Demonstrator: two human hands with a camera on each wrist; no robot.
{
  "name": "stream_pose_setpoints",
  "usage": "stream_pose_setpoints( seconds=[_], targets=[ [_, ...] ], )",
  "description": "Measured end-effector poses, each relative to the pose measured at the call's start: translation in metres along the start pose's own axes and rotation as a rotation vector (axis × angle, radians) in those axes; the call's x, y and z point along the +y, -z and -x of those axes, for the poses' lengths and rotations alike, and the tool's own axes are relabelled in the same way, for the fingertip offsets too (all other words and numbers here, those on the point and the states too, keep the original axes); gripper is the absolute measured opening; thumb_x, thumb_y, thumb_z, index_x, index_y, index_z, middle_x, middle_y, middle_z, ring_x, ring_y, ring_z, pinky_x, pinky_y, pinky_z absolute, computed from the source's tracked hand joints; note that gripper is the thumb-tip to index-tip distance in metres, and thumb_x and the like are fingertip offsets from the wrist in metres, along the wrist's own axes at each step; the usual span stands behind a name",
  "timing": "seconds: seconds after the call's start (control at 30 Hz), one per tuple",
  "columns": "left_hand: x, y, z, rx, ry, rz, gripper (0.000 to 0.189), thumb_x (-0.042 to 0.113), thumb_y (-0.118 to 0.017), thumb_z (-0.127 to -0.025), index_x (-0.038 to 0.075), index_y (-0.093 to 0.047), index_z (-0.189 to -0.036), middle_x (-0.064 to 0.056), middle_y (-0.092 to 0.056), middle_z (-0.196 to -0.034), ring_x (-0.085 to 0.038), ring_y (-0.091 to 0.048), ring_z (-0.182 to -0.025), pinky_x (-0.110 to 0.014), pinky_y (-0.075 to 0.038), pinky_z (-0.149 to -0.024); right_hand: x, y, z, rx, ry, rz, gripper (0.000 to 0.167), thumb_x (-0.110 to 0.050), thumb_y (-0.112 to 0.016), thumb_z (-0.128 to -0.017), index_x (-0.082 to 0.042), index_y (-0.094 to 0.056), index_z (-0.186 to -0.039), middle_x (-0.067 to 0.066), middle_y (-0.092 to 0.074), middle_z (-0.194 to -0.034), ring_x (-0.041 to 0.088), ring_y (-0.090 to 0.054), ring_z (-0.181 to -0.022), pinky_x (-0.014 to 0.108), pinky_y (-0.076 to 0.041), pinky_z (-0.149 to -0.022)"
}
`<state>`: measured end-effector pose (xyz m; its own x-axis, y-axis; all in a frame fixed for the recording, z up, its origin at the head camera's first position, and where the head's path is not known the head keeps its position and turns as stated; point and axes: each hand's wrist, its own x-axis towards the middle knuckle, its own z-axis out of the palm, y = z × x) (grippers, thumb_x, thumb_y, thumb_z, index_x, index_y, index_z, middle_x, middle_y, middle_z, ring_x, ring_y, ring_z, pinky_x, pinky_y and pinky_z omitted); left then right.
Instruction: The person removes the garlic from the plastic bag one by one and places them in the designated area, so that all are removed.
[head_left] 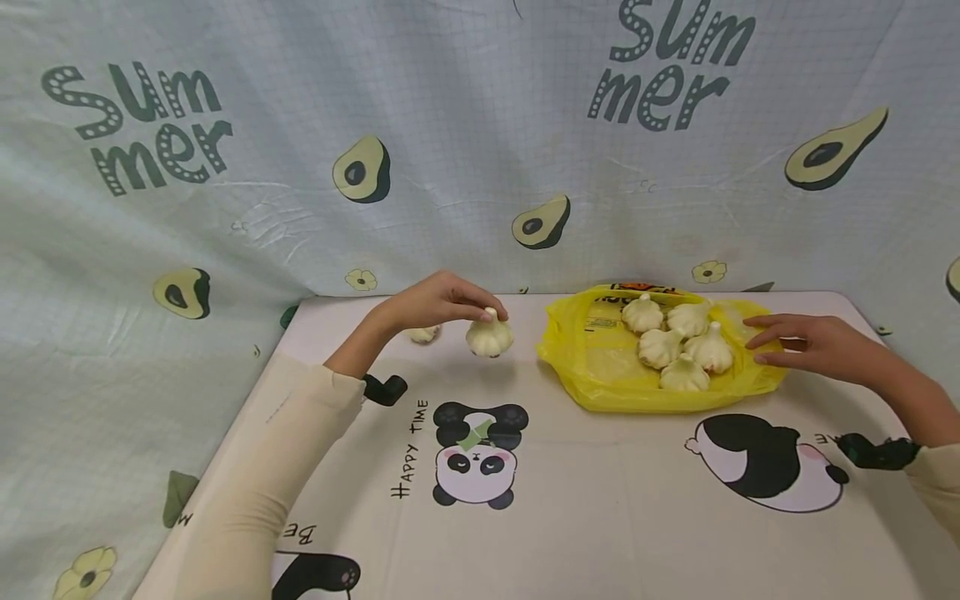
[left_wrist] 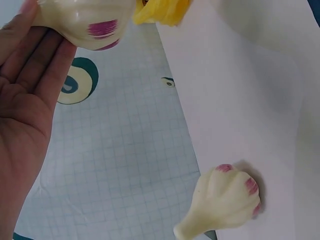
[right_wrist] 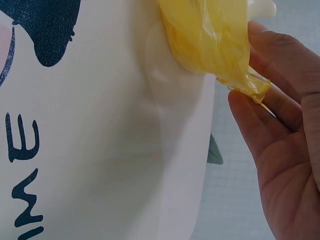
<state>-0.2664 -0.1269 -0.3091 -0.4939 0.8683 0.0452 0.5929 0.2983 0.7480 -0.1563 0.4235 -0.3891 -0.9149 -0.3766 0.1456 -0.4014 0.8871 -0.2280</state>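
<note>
My left hand (head_left: 450, 302) pinches a garlic bulb (head_left: 489, 337) by its stem, the bulb hanging stem up over the far part of the table. In the left wrist view that bulb (left_wrist: 95, 22) shows purple streaks. A second garlic bulb (head_left: 424, 335) lies beneath the left wrist, partly hidden by it. At the right stands a yellow plastic bag (head_left: 600, 383) with its mouth spread wide, and several garlic bulbs (head_left: 684, 373) sit inside. My right hand (head_left: 821, 346) rests at the bag's right edge, its fingers spread and loosely bent around a crumpled corner (right_wrist: 252, 87).
A pale cloth with printed pandas (head_left: 476, 475) and lettering covers the table (head_left: 570, 517). Right behind the table's far edge hangs a light curtain (head_left: 450, 167) with avocado prints. Dark straps (head_left: 877, 450) circle both wrists.
</note>
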Motion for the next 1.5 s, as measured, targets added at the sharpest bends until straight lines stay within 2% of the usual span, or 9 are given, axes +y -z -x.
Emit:
stream_pose_setpoints(
  seconds=[0.07, 0.23, 0.33, 0.5, 0.73, 0.97, 1.03, 1.27, 1.5],
  targets=[
    [-0.001, 0.001, 0.001, 0.004, 0.001, -0.012, 0.021, 0.013, -0.067, -0.100, 0.009, -0.077, -0.118, -0.001, -0.075, -0.115, -0.016, -0.068, -0.109, -0.033, -0.054, -0.098, 0.000, 0.000, 0.000, -0.001, -0.004, 0.000, 0.023, -0.023, -0.086, -0.082, -0.022, -0.081, -0.104, 0.015, -0.069, -0.128, 0.001, -0.065, -0.098, 0.020, -0.054, -0.077],
    [-0.005, 0.004, 0.005, 0.014, 0.034, -0.033, 0.020, 0.013, -0.068, -0.099, 0.010, -0.077, -0.117, 0.000, -0.075, -0.114, -0.015, -0.068, -0.107, -0.034, -0.054, -0.098, 0.000, -0.001, 0.001, -0.023, -0.024, -0.014, 0.034, -0.024, -0.085, -0.084, -0.012, -0.078, -0.115, 0.020, -0.066, -0.131, 0.031, -0.071, -0.102, 0.027, -0.057, -0.078],
    [-0.008, 0.006, 0.008, 0.027, 0.056, -0.049, 0.021, 0.014, -0.068, -0.099, 0.011, -0.077, -0.118, 0.001, -0.075, -0.114, -0.015, -0.068, -0.107, -0.034, -0.054, -0.098, 0.001, -0.002, 0.001, -0.024, -0.033, -0.025, 0.040, -0.025, -0.085, -0.084, -0.009, -0.076, -0.120, 0.022, -0.065, -0.132, 0.040, -0.067, -0.108, 0.021, -0.055, -0.078],
    [-0.014, 0.008, 0.013, 0.048, 0.079, -0.049, 0.021, 0.013, -0.067, -0.100, 0.009, -0.077, -0.118, 0.000, -0.075, -0.115, -0.014, -0.068, -0.108, -0.034, -0.054, -0.097, 0.002, -0.005, 0.002, -0.022, -0.058, -0.035, 0.047, -0.026, -0.085, -0.084, -0.008, -0.073, -0.126, 0.021, -0.063, -0.136, 0.040, -0.062, -0.114, 0.008, -0.049, -0.079],
    [-0.018, 0.010, 0.018, 0.058, 0.083, -0.046, 0.020, 0.012, -0.067, -0.100, 0.009, -0.077, -0.117, 0.000, -0.075, -0.115, -0.014, -0.068, -0.109, -0.034, -0.054, -0.096, 0.004, -0.007, 0.003, -0.028, -0.070, -0.030, 0.049, -0.027, -0.085, -0.085, -0.010, -0.071, -0.129, 0.020, -0.062, -0.138, 0.039, -0.060, -0.115, 0.013, -0.052, -0.080],
    [-0.020, 0.012, 0.018, 0.066, 0.074, -0.049, 0.021, 0.014, -0.067, -0.100, 0.010, -0.077, -0.118, 0.000, -0.075, -0.115, -0.015, -0.068, -0.112, -0.035, -0.053, -0.097, 0.008, -0.005, 0.005, 0.025, -0.037, -0.008, 0.035, -0.024, -0.086, -0.083, -0.019, -0.078, -0.116, 0.015, -0.066, -0.133, -0.003, -0.058, -0.109, 0.008, -0.049, -0.077],
    [-0.021, 0.012, 0.018, 0.071, 0.077, -0.047, 0.021, 0.015, -0.067, -0.100, 0.011, -0.077, -0.117, 0.000, -0.075, -0.115, -0.015, -0.067, -0.113, -0.035, -0.053, -0.097, 0.008, -0.004, 0.005, 0.035, -0.025, 0.001, 0.032, -0.023, -0.086, -0.083, -0.020, -0.079, -0.114, 0.015, -0.066, -0.132, -0.008, -0.056, -0.107, 0.004, -0.045, -0.077],
    [-0.028, 0.010, 0.016, 0.092, 0.114, -0.029, 0.021, 0.014, -0.067, -0.100, 0.010, -0.077, -0.118, -0.001, -0.075, -0.115, -0.015, -0.067, -0.114, -0.035, -0.053, -0.098, 0.010, -0.003, 0.003, 0.052, 0.018, 0.050, 0.025, -0.023, -0.086, -0.081, -0.022, -0.082, -0.105, 0.012, -0.068, -0.131, 0.015, -0.064, -0.107, -0.001, -0.036, -0.080],
    [-0.029, 0.011, 0.012, 0.103, 0.113, -0.029, 0.022, 0.013, -0.066, -0.100, 0.007, -0.076, -0.119, -0.005, -0.075, -0.118, -0.019, -0.065, -0.118, -0.039, -0.052, -0.101, 0.009, -0.001, 0.001, 0.039, 0.026, 0.059, 0.026, -0.025, -0.087, -0.081, -0.021, -0.082, -0.106, 0.010, -0.067, -0.131, 0.026, -0.064, -0.109, -0.001, -0.035, -0.081]
  ],
)
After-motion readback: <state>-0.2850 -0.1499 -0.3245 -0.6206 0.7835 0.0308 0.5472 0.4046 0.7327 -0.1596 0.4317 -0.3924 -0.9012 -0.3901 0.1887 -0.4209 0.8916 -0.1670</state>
